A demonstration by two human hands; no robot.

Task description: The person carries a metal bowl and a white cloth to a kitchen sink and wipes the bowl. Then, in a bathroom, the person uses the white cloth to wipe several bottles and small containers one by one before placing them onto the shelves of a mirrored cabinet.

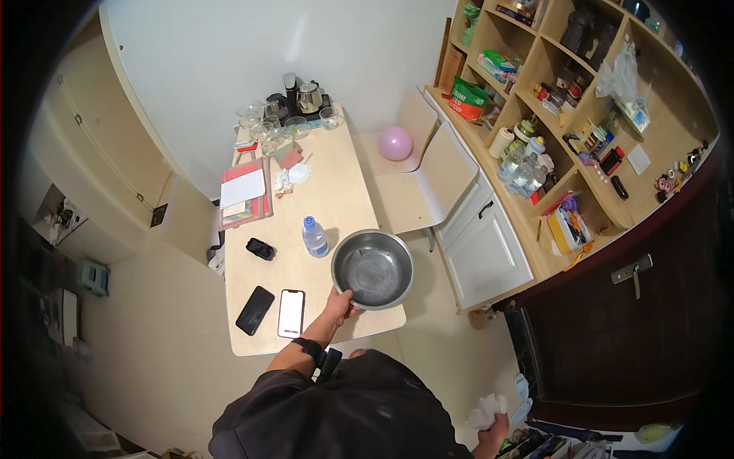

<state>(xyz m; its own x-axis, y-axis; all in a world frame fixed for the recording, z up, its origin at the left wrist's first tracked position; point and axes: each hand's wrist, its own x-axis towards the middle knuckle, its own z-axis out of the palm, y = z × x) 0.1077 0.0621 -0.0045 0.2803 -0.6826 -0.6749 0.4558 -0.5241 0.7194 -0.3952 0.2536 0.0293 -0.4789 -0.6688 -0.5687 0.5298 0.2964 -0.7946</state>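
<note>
My left hand (342,303) is closed on the near-left rim of a round steel basin (375,269), at the right edge of the light wooden table (306,203). The basin has only a dull grey inside showing. Far off to the lower right, my right hand (495,437) grips a crumpled white tissue (486,411), beside the dark door. Just left of the basin stands a clear water bottle (314,237) with a blue cap. Closer to my left arm lie a phone with a lit screen (291,313) and a black phone (255,310).
A small black case (261,249), pink folders (247,200) and glass cups (270,131) with a kettle (309,97) occupy the table. Chairs (436,180), one bearing a pink balloon (395,143), stand to its right. Beyond is a shelf cabinet (489,157); a dark door (612,336) lies at right.
</note>
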